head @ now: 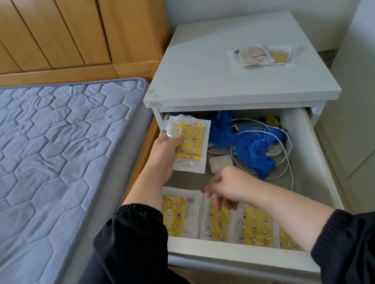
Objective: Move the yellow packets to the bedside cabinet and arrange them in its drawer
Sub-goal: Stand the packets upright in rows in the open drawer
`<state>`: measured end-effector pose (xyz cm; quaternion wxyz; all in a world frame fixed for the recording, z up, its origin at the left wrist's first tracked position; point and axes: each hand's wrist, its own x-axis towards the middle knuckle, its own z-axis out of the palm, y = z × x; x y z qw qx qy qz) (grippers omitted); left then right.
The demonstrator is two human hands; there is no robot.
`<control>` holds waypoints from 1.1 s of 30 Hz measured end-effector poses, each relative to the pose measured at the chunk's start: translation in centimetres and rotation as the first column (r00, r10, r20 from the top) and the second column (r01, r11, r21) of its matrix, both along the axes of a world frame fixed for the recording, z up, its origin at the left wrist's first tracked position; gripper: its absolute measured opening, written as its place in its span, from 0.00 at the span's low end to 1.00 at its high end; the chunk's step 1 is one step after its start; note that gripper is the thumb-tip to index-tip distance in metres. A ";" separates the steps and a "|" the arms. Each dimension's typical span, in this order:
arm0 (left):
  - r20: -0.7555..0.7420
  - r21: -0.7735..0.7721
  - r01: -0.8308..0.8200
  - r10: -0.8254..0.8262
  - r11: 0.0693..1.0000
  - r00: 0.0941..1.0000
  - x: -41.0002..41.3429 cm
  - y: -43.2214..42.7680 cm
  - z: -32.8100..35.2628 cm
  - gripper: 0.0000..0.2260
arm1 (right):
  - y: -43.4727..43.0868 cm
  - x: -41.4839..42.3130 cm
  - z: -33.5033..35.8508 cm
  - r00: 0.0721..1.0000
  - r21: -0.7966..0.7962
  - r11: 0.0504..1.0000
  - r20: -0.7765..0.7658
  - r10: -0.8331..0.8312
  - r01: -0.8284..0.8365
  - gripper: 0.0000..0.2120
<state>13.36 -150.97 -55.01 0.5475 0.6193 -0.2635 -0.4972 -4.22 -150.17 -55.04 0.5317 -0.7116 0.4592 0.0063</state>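
The white square bedside cabinet is standing with its white drawer open under the 2 hands. The left hand is gripping yellow star-printed packets in clear wrap. The right hand is touching a row of the same packets directly beneath it; I cannot tell if its bent fingers are pinching.

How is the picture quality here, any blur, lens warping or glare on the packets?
Head view: soft, even light, with no hard glare on the packet that the left hand holds. Head view: the right hand is slightly motion-blurred at its fingers. Head view: the wide lens splays the drawer and cabinet top, and the far left edge over the mattress smears.
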 end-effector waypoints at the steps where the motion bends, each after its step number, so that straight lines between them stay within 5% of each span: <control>1: 0.011 0.009 0.025 -0.025 1.000 1.000 -0.1 0.0 0.1 0.12 | -0.7 -0.8 0.2 0.996 -0.031 0.996 0.039 -0.084 0.085 0.09; 6: 0.063 0.028 0.246 -0.248 0.969 0.967 -0.6 0.7 0.4 0.11 | -3.7 -3.7 0.3 0.851 -0.179 0.844 0.263 -0.454 0.506 0.08; 10: 0.112 0.032 0.428 -0.429 0.903 0.896 -1.4 1.1 0.8 0.09 | -3.7 -3.8 0.8 0.833 -0.093 0.868 0.346 -0.431 0.488 0.08; 17: 0.272 0.115 0.515 -0.525 0.850 0.806 -1.9 1.3 1.0 0.08 | -3.8 -3.9 0.5 0.839 -0.343 0.777 0.356 -0.412 0.527 0.07; 23: 0.285 0.189 0.587 -0.616 0.787 0.734 -2.2 1.6 1.0 0.11 | -4.5 -4.1 -0.1 0.762 -0.063 0.824 0.426 -0.488 0.563 0.09; 29: 0.379 0.236 0.538 -0.586 0.810 0.716 -2.6 1.5 1.1 0.04 | -4.7 -4.1 -0.3 0.736 -0.018 0.807 0.424 -0.528 0.590 0.07; 33: 0.424 0.246 0.538 -0.588 0.806 0.688 -2.8 1.5 1.1 0.04 | -4.8 -4.4 -0.3 0.807 0.084 0.903 0.418 -0.416 0.422 0.09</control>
